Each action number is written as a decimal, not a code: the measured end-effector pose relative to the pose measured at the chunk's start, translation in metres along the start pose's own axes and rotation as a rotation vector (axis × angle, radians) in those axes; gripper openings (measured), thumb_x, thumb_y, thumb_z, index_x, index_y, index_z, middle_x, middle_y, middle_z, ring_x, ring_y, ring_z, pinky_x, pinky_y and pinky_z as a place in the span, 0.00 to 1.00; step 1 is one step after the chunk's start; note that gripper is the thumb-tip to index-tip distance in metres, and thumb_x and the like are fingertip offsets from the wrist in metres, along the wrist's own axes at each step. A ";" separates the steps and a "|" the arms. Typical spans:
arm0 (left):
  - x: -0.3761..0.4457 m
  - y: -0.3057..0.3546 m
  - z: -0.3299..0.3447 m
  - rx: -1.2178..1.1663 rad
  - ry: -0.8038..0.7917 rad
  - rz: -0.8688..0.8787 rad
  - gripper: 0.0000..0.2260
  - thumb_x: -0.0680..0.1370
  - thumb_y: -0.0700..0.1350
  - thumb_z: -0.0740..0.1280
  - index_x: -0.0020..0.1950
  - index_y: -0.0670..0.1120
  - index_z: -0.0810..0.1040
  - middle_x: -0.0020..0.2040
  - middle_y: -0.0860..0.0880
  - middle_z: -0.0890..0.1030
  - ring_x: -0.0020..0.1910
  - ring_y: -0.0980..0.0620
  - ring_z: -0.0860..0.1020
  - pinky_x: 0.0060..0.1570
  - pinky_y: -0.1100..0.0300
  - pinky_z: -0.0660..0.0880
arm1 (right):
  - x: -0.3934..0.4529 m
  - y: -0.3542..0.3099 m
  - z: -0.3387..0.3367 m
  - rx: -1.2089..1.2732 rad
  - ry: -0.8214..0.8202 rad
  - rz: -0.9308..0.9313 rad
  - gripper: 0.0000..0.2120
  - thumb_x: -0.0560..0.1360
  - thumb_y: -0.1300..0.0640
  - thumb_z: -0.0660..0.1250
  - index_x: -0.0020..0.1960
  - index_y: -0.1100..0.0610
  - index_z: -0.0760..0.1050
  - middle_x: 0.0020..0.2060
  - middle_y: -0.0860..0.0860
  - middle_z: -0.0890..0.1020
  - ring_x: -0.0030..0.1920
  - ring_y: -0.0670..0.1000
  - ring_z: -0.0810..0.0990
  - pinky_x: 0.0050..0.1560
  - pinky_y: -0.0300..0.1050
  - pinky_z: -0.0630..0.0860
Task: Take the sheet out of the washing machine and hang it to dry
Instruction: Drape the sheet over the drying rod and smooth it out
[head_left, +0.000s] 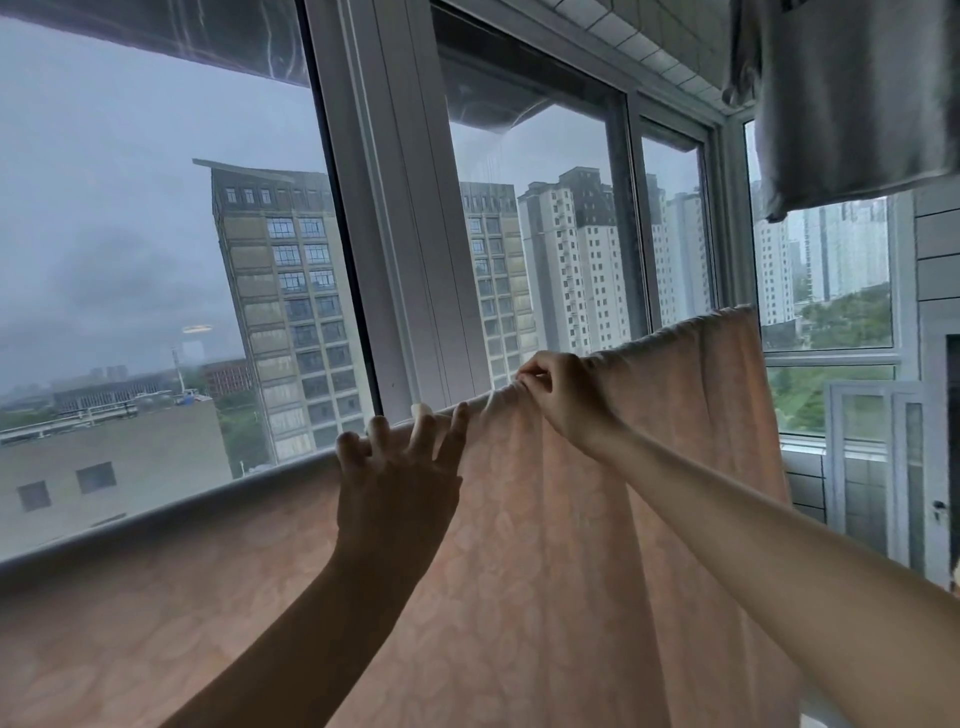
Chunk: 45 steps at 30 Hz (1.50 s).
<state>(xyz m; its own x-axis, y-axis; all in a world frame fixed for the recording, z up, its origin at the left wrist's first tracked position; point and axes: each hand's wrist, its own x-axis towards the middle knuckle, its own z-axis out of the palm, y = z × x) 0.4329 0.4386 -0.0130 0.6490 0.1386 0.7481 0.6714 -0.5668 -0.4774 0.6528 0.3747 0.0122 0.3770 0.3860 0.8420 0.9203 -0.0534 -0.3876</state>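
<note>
A pale pink patterned sheet (545, 561) hangs over a horizontal rail that runs from lower left to upper right in front of the windows. The rail itself is hidden under the cloth. My left hand (395, 483) is raised with fingers spread and straight, its fingertips touching the top fold of the sheet. My right hand (563, 395) pinches a bunched part of the sheet's top edge, just right of the left hand. The cloth is gathered in folds at that spot and smoother further left.
Large windows (156, 249) with white frames stand right behind the sheet, showing tall buildings outside. A grey cloth (852, 104) hangs from above at the upper right. A small window panel (878, 467) stands open at the right.
</note>
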 end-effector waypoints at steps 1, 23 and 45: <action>0.000 0.000 0.000 0.009 0.001 0.000 0.32 0.70 0.55 0.73 0.72 0.49 0.70 0.60 0.41 0.78 0.46 0.36 0.77 0.43 0.47 0.70 | -0.002 -0.001 0.003 -0.018 0.019 -0.012 0.04 0.76 0.58 0.66 0.43 0.55 0.78 0.39 0.49 0.82 0.41 0.48 0.80 0.46 0.50 0.80; 0.025 0.026 -0.023 -0.127 -0.148 0.044 0.28 0.82 0.59 0.49 0.77 0.46 0.49 0.78 0.43 0.56 0.70 0.39 0.65 0.64 0.45 0.65 | -0.031 0.038 -0.027 -0.222 0.067 0.090 0.08 0.79 0.55 0.59 0.49 0.58 0.74 0.49 0.53 0.78 0.49 0.54 0.77 0.46 0.49 0.74; 0.025 0.032 0.007 0.006 0.013 -0.169 0.24 0.75 0.59 0.59 0.64 0.46 0.75 0.58 0.46 0.79 0.45 0.40 0.77 0.47 0.48 0.67 | 0.030 0.050 -0.035 0.081 -0.258 -0.371 0.07 0.75 0.62 0.69 0.52 0.59 0.81 0.47 0.52 0.83 0.47 0.46 0.81 0.54 0.39 0.78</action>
<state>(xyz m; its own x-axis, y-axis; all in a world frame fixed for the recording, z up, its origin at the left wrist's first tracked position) 0.4727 0.4294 -0.0128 0.5218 0.2216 0.8238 0.7730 -0.5313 -0.3467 0.7137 0.3517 0.0308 -0.0248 0.5830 0.8121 0.9731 0.2001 -0.1138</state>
